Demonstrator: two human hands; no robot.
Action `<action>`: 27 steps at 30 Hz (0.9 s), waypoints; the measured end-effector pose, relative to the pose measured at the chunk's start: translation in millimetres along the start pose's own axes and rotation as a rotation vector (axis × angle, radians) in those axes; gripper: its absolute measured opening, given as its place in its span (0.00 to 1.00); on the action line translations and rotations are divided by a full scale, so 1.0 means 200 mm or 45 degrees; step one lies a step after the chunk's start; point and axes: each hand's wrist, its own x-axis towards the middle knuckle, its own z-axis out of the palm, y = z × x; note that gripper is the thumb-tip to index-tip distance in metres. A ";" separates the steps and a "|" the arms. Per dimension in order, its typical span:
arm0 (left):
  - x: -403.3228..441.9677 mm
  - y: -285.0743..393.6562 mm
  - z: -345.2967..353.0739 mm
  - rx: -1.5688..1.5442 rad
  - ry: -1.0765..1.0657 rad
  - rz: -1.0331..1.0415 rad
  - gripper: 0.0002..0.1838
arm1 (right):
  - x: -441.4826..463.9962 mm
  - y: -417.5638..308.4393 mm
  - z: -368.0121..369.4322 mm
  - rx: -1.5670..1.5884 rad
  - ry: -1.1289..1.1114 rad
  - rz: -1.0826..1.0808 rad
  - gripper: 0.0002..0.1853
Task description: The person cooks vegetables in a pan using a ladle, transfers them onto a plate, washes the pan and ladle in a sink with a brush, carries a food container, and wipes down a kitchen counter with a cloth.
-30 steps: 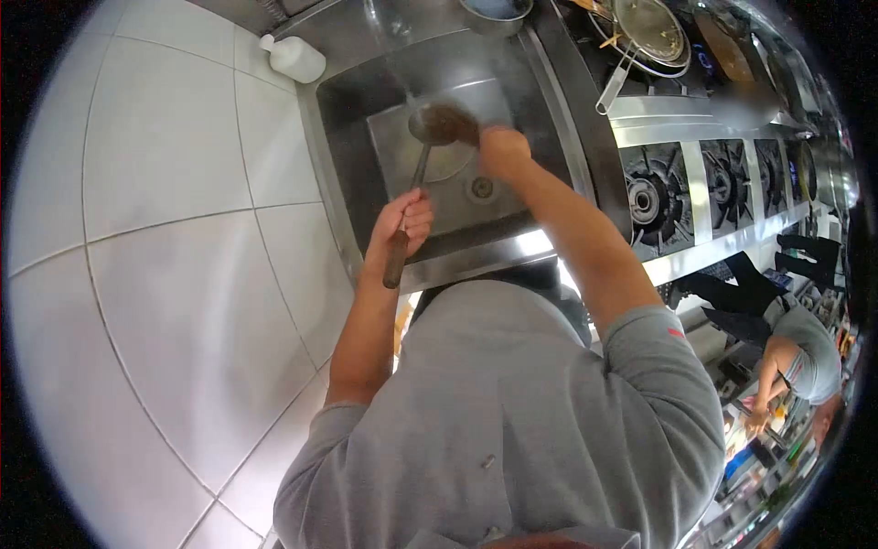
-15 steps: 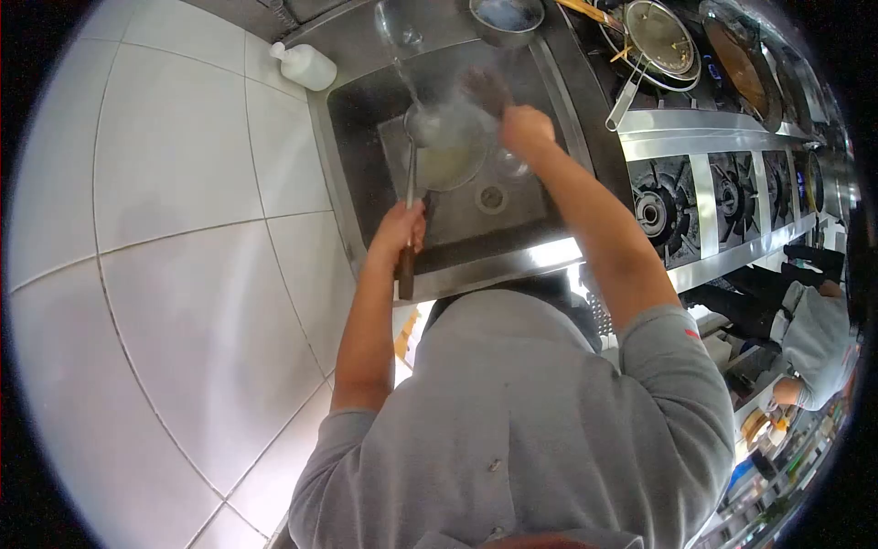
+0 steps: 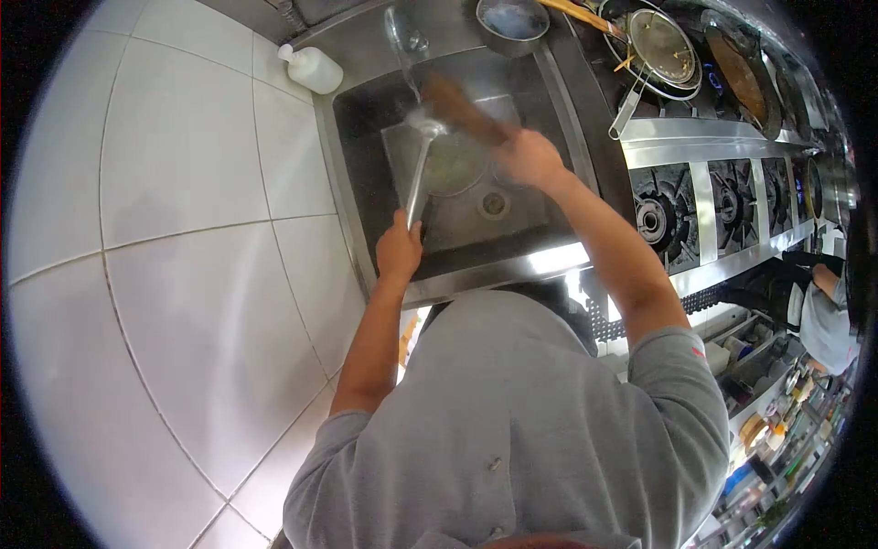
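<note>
My left hand (image 3: 400,249) is closed around the handle of a long metal ladle (image 3: 417,188). The ladle's head is up in the sink (image 3: 439,261), under a stream of running water (image 3: 403,57). In my right hand (image 3: 530,160) is a brown brush (image 3: 462,112), blurred by motion, its far end close to the ladle's head and the water. Below them a round pan or bowl (image 3: 453,174) with cloudy liquid lies in the sink, partly covered by the ladle and brush. Beside it is the drain (image 3: 494,204).
A white bottle (image 3: 311,69) stands at the sink's upper left corner, by the tiled wall (image 3: 183,137). A metal pot (image 3: 512,26) sits on the upper right rim. Strainers (image 3: 660,48) and burners (image 3: 660,218) line the stove to the right. Another person (image 3: 823,320) is at far right.
My right hand has swung the brush left, over to the ladle's head. The ladle's head has tilted right and risen, and my left hand has shifted slightly. The other person has moved.
</note>
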 end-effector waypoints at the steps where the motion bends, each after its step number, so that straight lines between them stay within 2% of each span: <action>1: 0.00 0.01 -0.01 0.020 0.018 0.020 0.20 | 0.04 0.03 0.01 0.005 0.009 0.001 0.27; 3: -0.02 -0.01 -0.01 0.020 0.030 -0.012 0.19 | 0.16 0.11 0.05 -0.502 -0.179 0.018 0.29; 4: 0.00 -0.02 -0.01 0.011 0.045 -0.051 0.19 | 0.16 0.08 0.00 -0.500 -0.162 0.015 0.29; 6: 0.04 -0.03 0.00 -0.017 0.076 -0.043 0.19 | 0.09 -0.02 -0.09 -0.010 -0.001 -0.006 0.28; 7: 0.03 -0.03 0.01 -0.044 0.088 -0.042 0.19 | 0.04 -0.07 -0.06 -0.013 -0.014 -0.005 0.28; 9: 0.08 0.02 0.00 -0.108 0.092 -0.032 0.19 | -0.01 -0.17 -0.04 -0.154 0.101 -0.212 0.30; 10: 0.10 0.03 -0.02 -0.166 0.101 -0.019 0.20 | -0.01 -0.13 0.01 -0.154 0.111 -0.211 0.30; 12: 0.11 0.00 -0.03 -0.129 0.145 -0.021 0.20 | 0.03 -0.01 0.14 -0.511 0.072 -0.171 0.33; 16: 0.13 -0.01 -0.09 -0.077 0.189 0.012 0.18 | -0.04 -0.09 -0.02 -0.343 0.127 -0.060 0.35; 18: 0.08 0.01 -0.11 -0.069 0.125 0.009 0.16 | -0.04 -0.12 -0.05 -0.258 0.245 -0.362 0.35; 19: 0.05 0.02 -0.11 -0.083 0.113 0.028 0.16 | -0.01 -0.10 -0.04 -0.244 0.256 -0.352 0.35; 21: 0.02 -0.01 -0.07 -0.054 0.077 -0.031 0.14 | 0.10 -0.05 -0.03 -0.698 -0.032 -0.233 0.34; 24: -0.07 0.01 -0.09 0.034 0.077 -0.135 0.14 | 0.10 -0.14 -0.18 -0.611 0.152 -0.221 0.34; 25: -0.07 -0.12 0.01 0.058 0.175 -0.021 0.17 | 0.09 -0.16 -0.21 -0.604 0.140 -0.215 0.34; 27: -0.13 -0.11 -0.01 0.080 0.138 0.018 0.17 | 0.12 -0.20 -0.26 -0.655 0.108 -0.654 0.33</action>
